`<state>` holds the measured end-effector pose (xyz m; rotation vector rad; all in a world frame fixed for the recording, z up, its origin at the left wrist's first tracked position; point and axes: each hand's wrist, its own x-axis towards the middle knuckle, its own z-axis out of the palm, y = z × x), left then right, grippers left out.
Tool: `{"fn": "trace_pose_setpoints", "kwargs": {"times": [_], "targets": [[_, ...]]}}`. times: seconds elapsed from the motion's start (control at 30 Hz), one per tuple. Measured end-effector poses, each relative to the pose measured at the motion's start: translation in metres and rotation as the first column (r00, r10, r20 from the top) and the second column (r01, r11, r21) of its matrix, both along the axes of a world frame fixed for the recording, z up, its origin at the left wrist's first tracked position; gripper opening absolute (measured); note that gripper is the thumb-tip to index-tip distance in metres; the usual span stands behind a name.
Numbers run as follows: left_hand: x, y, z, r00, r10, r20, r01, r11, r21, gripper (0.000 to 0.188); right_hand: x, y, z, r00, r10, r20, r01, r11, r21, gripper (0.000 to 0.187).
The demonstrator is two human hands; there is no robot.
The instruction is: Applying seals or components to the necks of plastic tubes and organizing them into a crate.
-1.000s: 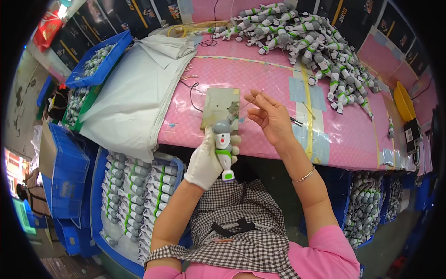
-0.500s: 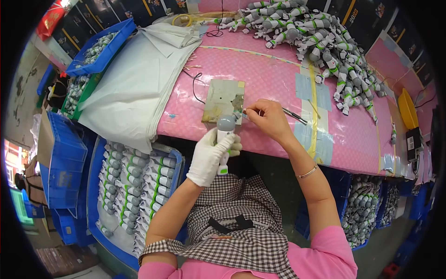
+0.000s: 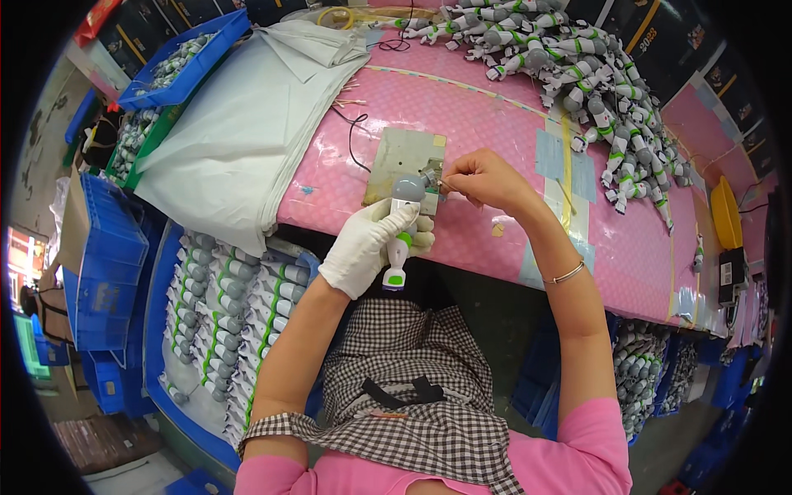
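My left hand (image 3: 363,248), in a white glove, is closed around a white toy limb (image 3: 407,189) with a grey rounded top and green trim. The limb stands roughly upright in the picture, its grey top towards the far side and its green-marked end below my fingers. Just beyond it is a grey metal block (image 3: 396,157) on the table. My bare right hand (image 3: 485,181) is pinched beside the block's right edge, close to the grey end of the limb. Whatever lies between those fingertips is too small to make out.
Many similar limbs (image 3: 606,107) are heaped on the pink table (image 3: 487,124) at the back right. White sheets (image 3: 239,124) cover its left part. A blue bin (image 3: 157,363) with rows of limbs stands at lower left. A black cable (image 3: 353,140) runs near the block.
The limb and my left hand have shifted slightly up and right in the picture. My right hand has moved a little up and right too; the pen-like tool near it is now hidden.
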<state>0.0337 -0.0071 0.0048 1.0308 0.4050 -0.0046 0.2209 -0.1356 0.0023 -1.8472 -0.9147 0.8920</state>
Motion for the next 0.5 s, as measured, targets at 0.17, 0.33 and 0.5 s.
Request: {"fn": "trace_pose_setpoints", "kwargs": {"times": [0.17,0.33,0.5], "targets": [[0.005,0.001,-0.003,0.998,0.051,0.041,-0.05,0.998,-0.033,0.037,-0.006,0.005,-0.002,0.983,-0.04,0.18,0.041,0.999,-0.003,0.018],[0.009,-0.003,-0.008,0.999,-0.005,0.043,0.0,0.995,0.102,0.039,-0.001,-0.005,-0.008,0.986,-0.1,0.133,0.084,0.989,0.122,0.017],[-0.012,0.004,-0.006,0.997,0.038,0.073,-0.032,0.996,-0.082,0.039,0.03,-0.024,0.013,0.963,-0.155,-0.221,0.179,0.98,0.09,0.016]]}}
